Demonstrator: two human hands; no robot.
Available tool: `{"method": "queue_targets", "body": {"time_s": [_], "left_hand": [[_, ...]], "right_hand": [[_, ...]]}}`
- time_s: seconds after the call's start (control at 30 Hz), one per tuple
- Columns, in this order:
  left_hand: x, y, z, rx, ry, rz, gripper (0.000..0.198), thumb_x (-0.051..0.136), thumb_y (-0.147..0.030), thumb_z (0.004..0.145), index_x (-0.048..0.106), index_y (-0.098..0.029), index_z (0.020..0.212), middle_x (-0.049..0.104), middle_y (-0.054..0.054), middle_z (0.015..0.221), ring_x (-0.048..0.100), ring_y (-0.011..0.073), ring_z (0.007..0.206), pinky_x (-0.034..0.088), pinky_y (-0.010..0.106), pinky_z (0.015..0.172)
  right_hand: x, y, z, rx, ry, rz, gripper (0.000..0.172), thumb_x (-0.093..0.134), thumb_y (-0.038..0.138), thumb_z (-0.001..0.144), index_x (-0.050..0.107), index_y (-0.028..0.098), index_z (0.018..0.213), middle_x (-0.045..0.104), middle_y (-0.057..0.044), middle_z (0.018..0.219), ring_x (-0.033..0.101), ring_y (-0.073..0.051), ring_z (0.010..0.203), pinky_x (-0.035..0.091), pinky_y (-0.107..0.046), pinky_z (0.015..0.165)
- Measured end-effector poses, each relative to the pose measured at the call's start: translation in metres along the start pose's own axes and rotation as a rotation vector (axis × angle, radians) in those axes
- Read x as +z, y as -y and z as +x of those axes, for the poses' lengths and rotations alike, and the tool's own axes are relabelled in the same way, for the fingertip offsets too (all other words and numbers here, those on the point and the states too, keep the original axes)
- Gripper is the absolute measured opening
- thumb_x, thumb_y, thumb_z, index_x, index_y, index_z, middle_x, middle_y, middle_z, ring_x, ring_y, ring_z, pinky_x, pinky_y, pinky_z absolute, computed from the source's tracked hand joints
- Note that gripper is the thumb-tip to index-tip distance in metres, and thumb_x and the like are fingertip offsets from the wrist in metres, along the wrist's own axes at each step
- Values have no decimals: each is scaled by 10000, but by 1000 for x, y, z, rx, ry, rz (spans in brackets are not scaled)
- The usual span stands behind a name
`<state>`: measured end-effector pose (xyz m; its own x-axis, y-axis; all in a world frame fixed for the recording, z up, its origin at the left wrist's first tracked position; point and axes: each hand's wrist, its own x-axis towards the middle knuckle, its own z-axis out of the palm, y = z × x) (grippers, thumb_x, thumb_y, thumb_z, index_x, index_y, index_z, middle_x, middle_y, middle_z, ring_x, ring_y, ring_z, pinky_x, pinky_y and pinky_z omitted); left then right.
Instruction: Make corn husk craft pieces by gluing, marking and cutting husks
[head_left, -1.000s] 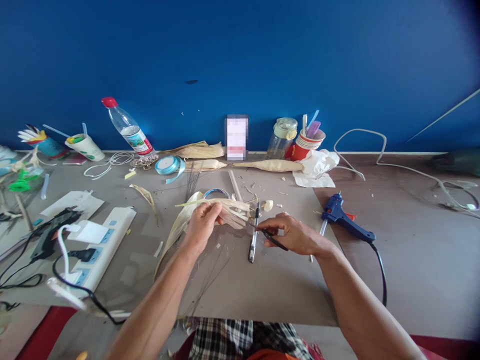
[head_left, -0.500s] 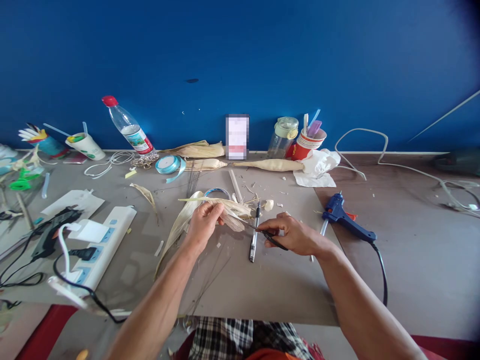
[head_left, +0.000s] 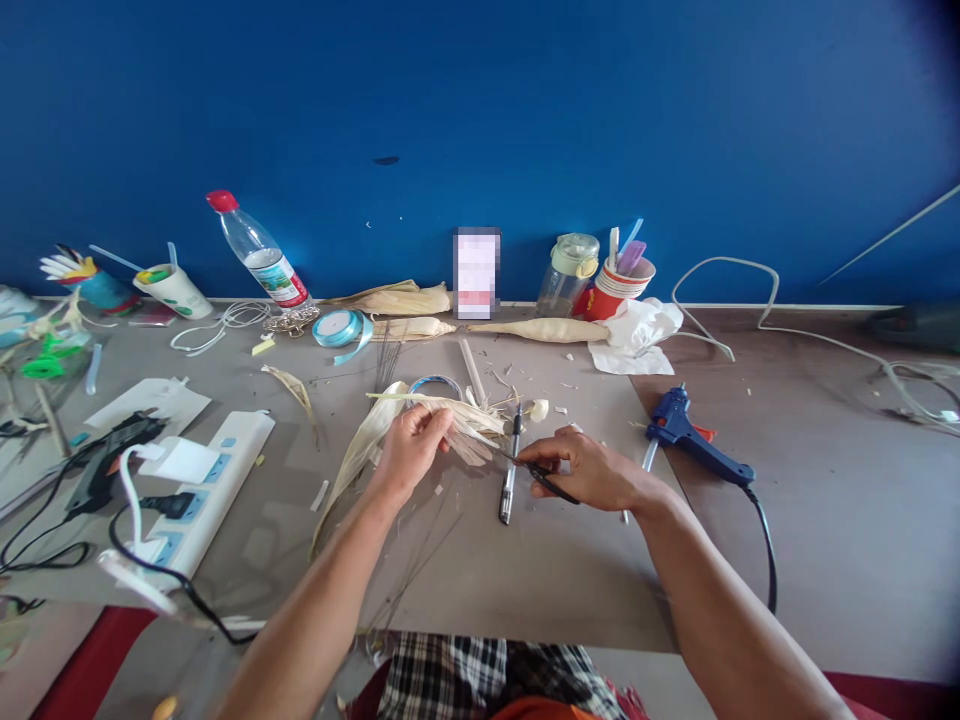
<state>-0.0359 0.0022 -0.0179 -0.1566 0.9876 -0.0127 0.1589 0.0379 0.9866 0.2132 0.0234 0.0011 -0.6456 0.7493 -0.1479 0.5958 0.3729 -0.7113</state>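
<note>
My left hand [head_left: 409, 445] pinches a pale dried corn husk [head_left: 469, 430] between thumb and fingers, its frayed end fanning to the right. In my right hand [head_left: 581, 468] are black-handled scissors [head_left: 553, 482], their blades pointing left toward the husk's tip. Whether the blades touch the husk I cannot tell. Below the blades a clear pen [head_left: 510, 480] lies on the table. Another long husk [head_left: 349, 470] curves down beside my left hand. Behind the held husk sits a blue-rimmed ring [head_left: 435, 382], partly covered.
A blue glue gun [head_left: 694, 440] lies at right with its cord. At left are a power strip [head_left: 232, 450] and a black tool [head_left: 112, 470]. Along the wall stand a bottle [head_left: 262, 260], a phone [head_left: 476, 275], a jar [head_left: 570, 270] and paper cups [head_left: 621, 285]. Blue ribbon [head_left: 336, 328] lies near more husks.
Both hands keep their grips and have hardly moved. The held husk has shifted slightly, and its frayed end sits a little lower beside the scissors.
</note>
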Motion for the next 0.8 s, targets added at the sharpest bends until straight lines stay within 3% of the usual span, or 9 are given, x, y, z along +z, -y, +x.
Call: {"method": "queue_targets", "body": {"time_s": [0.8], "left_hand": [[1, 1, 0, 2, 21, -2, 279, 602, -405, 787, 600, -193, 605, 568, -3, 554, 506, 137, 501, 392, 259, 523]], "right_hand": [[1, -1, 1, -1, -20, 6, 290, 668, 275, 729, 731, 235, 1010, 682, -15, 714, 578, -155, 697, 465, -250, 681]]}}
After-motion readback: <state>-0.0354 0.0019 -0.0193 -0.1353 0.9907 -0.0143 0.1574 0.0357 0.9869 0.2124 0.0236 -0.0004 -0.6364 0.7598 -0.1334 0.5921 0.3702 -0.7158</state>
